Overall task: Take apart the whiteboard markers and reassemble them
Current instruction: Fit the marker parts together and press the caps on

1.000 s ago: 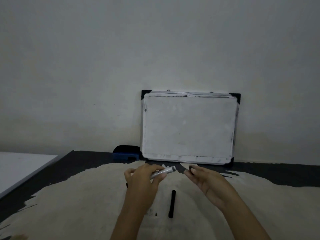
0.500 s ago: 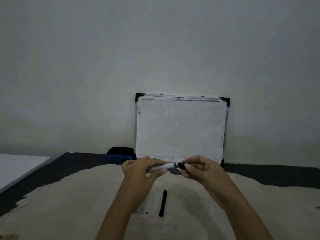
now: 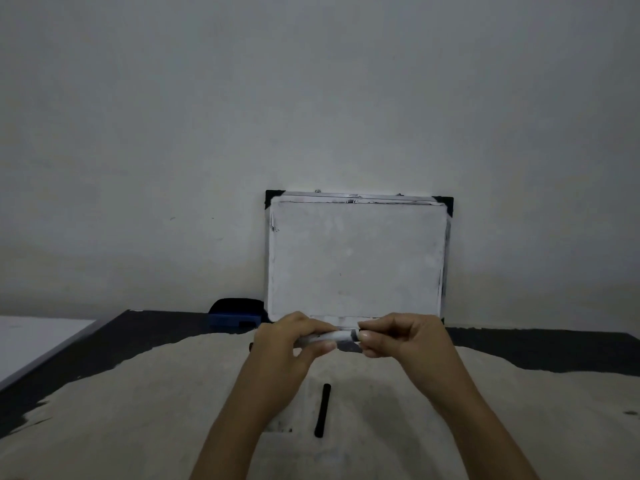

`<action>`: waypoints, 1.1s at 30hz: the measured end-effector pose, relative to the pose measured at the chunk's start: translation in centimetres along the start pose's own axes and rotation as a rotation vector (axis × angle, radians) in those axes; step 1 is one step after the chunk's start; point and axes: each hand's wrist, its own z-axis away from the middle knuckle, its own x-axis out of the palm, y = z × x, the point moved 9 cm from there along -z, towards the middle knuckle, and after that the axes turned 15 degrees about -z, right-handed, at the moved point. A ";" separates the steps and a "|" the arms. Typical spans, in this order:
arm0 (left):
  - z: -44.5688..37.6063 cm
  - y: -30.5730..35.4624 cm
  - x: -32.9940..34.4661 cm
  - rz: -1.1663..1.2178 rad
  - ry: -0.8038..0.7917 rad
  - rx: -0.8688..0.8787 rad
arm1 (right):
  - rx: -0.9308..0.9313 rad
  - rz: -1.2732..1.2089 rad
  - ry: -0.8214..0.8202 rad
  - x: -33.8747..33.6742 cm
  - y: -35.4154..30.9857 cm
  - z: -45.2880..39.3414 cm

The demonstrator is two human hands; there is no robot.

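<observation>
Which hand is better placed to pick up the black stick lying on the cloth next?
Probably the right hand: it only pinches the marker's end, while the left hand wraps the barrel. The stick lies between both forearms.

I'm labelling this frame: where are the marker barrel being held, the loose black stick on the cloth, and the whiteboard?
marker barrel (image 3: pixel 329 337), head view, pale middle between both hands
black stick (image 3: pixel 322 410), head view, mid-length
whiteboard (image 3: pixel 356 258), head view, centre of white face

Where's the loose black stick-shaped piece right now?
In the head view, the black piece lies on the beige cloth, low and centre, between the two forearms, below the marker barrel both hands hold.
</observation>
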 end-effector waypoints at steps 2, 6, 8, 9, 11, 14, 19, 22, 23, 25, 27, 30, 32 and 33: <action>0.0 0.2 -0.1 -0.019 0.030 0.013 | -0.010 -0.019 0.007 -0.1 0.0 0.0; 0.0 0.3 -0.3 -0.059 0.071 0.013 | -0.004 -0.048 0.005 0.0 0.3 0.0; 0.1 0.2 -0.2 -0.004 0.065 -0.017 | 0.005 -0.080 0.011 0.0 0.6 0.1; 0.1 0.1 -0.2 0.050 0.069 -0.042 | 0.019 -0.121 0.009 0.1 0.8 0.1; 0.1 0.3 -0.3 0.176 0.088 -0.107 | 0.068 -0.210 -0.036 0.8 1.3 0.1; 0.2 0.5 -0.4 0.429 0.133 -0.215 | 0.169 -0.176 -0.153 2.5 2.3 0.4; 0.1 0.2 1.1 0.629 0.079 -0.308 | 0.317 0.174 -0.327 4.6 3.8 1.7; 0.2 0.7 3.3 0.685 -0.015 -0.318 | 0.307 0.253 -0.287 3.4 3.9 1.4; 0.4 1.0 4.2 0.661 -0.055 -0.311 | 0.326 0.287 -0.265 2.6 4.1 1.4; 1.0 1.2 6.2 0.536 -0.119 -0.292 | 0.381 0.349 -0.185 0.1 4.6 1.1; 1.8 1.3 8.4 0.320 -0.165 -0.232 | 0.411 0.472 -0.054 -3.6 5.1 0.7; 3.4 1.9 12.9 0.064 -0.328 -0.131 | 0.401 0.791 0.179 -10.2 5.6 0.3; 4.7 1.8 15.1 -0.101 -0.357 -0.071 | 0.500 0.984 0.263 -14.0 6.9 0.6; 4.9 1.9 15.7 -0.210 -0.394 -0.030 | 0.577 1.038 0.279 -15.4 7.8 1.0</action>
